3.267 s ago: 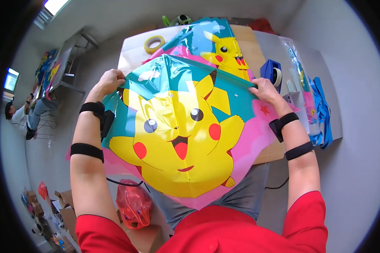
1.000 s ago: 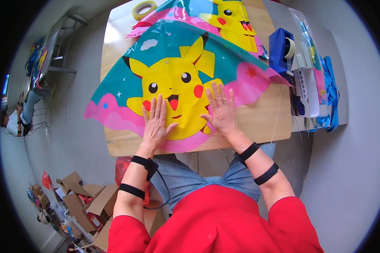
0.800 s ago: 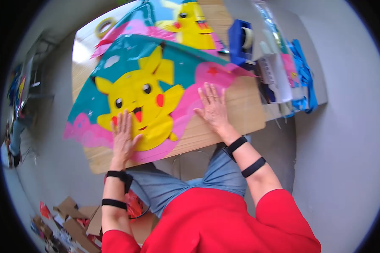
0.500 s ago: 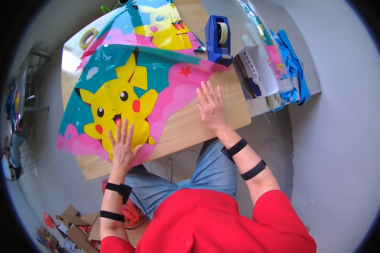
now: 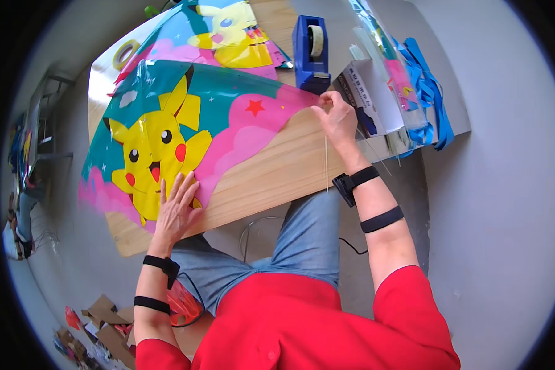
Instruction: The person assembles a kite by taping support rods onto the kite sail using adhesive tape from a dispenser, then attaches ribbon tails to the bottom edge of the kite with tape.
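A Pikachu kite (image 5: 246, 123), a printed sheet in teal, pink and yellow, is spread on the wooden table (image 5: 271, 166). My left hand (image 5: 176, 213) lies flat on its lower part, fingers stretched out, over the yellow figure. At the kite's right corner my right hand (image 5: 339, 120) is closed with its fingertips together. What they pinch is too small to make out. A thin pale rod (image 5: 327, 163) runs down below this hand and past the table's edge. Just above the corner stands a blue tape dispenser (image 5: 311, 55) with a roll of tape.
Behind lie more printed kite sheets (image 5: 234, 37) and a yellow tape roll (image 5: 125, 54). To the right, an open box (image 5: 371, 98), clear plastic packaging and blue straps (image 5: 422, 92) sit on a grey surface. Cardboard boxes (image 5: 108, 327) are on the floor at lower left.
My right hand has gone from lying flat on the table to closing at the kite's right corner. My left hand stays flat on the kite. The view has shifted slightly.
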Demonstrator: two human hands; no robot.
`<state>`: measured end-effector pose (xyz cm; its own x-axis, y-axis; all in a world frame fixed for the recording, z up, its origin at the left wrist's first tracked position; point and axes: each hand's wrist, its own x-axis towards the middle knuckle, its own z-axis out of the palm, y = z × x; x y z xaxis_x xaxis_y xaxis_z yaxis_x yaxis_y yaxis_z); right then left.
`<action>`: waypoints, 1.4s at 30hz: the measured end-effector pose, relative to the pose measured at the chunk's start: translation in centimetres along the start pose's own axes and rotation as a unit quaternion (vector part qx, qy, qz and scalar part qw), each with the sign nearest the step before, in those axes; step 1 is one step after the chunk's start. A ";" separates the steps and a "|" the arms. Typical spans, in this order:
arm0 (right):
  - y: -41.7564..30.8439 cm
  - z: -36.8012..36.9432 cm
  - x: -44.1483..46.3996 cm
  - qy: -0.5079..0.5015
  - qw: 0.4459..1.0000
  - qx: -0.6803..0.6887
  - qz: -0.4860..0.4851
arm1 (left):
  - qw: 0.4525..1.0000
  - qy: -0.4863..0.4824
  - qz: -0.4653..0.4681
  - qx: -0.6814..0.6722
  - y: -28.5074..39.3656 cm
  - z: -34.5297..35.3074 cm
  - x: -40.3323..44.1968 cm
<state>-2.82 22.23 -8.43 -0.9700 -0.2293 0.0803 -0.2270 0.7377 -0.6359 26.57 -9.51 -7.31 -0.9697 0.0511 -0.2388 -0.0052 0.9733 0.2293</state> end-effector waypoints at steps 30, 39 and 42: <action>5.4 -4.7 -10.6 0.299 0.953 0.026 0.044 | 0.999 0.000 0.038 0.023 7.6 1.7 3.5; 28.1 -12.0 -4.0 0.452 0.808 0.031 0.377 | 1.000 -0.015 -0.004 0.000 8.4 2.4 3.7; 32.2 -13.8 -1.3 0.471 0.800 0.016 0.371 | 1.000 -0.022 -0.018 -0.004 8.7 2.3 3.9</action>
<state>-10.04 55.04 -18.45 -0.4744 0.8560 0.2053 0.4301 0.4288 -0.7944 23.25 -0.30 -8.39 -0.9570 0.0270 -0.2889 -0.0411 0.9731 0.2268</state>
